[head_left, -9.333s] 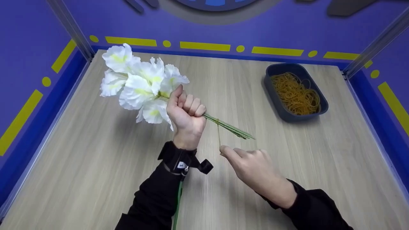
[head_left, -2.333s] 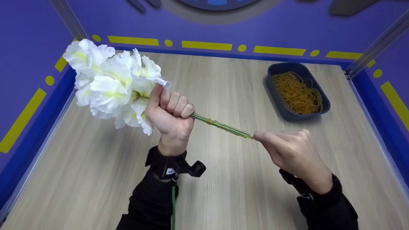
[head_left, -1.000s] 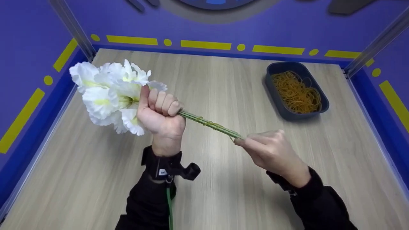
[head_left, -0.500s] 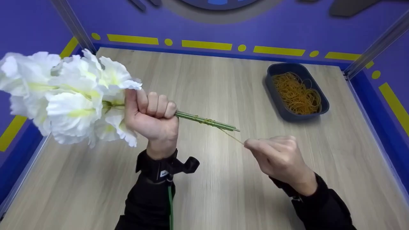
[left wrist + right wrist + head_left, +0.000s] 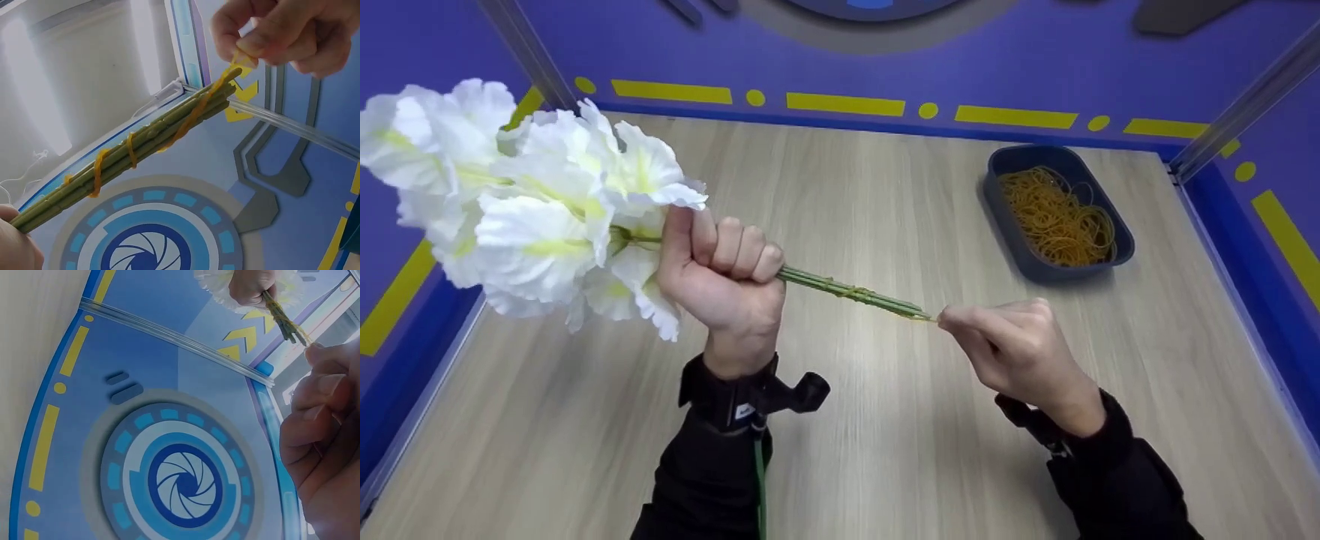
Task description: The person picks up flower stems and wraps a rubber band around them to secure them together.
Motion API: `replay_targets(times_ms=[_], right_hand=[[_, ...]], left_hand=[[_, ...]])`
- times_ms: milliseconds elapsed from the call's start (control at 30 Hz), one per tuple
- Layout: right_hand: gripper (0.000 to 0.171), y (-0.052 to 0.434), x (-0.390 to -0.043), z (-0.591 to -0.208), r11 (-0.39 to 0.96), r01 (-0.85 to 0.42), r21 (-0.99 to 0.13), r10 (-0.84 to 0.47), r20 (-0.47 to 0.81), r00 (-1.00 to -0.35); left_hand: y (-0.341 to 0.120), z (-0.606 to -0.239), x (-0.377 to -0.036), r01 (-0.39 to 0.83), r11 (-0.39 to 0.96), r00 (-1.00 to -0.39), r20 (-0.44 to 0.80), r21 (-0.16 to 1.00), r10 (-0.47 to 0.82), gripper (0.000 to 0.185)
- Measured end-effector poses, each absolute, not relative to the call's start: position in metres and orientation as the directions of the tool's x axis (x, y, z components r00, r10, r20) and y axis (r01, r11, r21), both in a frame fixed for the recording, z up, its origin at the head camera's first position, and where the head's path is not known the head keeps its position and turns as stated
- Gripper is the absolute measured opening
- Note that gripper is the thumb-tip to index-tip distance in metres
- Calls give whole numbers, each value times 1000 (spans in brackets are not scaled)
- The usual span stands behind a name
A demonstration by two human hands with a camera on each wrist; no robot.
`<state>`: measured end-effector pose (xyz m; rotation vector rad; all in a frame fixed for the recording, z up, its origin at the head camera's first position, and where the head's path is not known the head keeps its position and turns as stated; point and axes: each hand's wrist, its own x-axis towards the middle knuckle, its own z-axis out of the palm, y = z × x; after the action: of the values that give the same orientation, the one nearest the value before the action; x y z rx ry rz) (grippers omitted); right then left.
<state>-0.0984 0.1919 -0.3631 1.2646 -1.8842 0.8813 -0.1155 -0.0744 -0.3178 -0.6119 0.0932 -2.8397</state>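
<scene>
My left hand [image 5: 724, 281] grips a bunch of white artificial flowers [image 5: 532, 217] by the green stems [image 5: 877, 298], blossoms to the left and stem ends to the right, above the table. A yellow rubber band [image 5: 185, 126] winds round the stems in several turns, seen closest in the left wrist view. Just past the stem tips, my right hand [image 5: 1012, 345] pinches the band's free loop between thumb and forefinger and holds it stretched. In the right wrist view the right hand [image 5: 326, 422] fills the right side, with the bound stems [image 5: 281, 320] beyond it.
A dark box [image 5: 1012, 247] full of yellow rubber bands [image 5: 1057, 217] stands at the back right of the wooden table [image 5: 840, 450]. Blue panels with yellow marks [image 5: 844, 106] wall the table at the back and sides.
The flowers and left hand have shifted left since the earliest frames, with more band turns on the stems. In the last half second the right hand has brought the stretched band into line with the stem ends.
</scene>
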Motion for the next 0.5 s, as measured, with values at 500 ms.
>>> replay_targets(times_ms=[500], right_hand=[[22,194,-101,-364,325,-931,-165,-476,823,-312]], left_hand=[[-75,-319,-118,79,-985,-895,425,-152,-137,48]])
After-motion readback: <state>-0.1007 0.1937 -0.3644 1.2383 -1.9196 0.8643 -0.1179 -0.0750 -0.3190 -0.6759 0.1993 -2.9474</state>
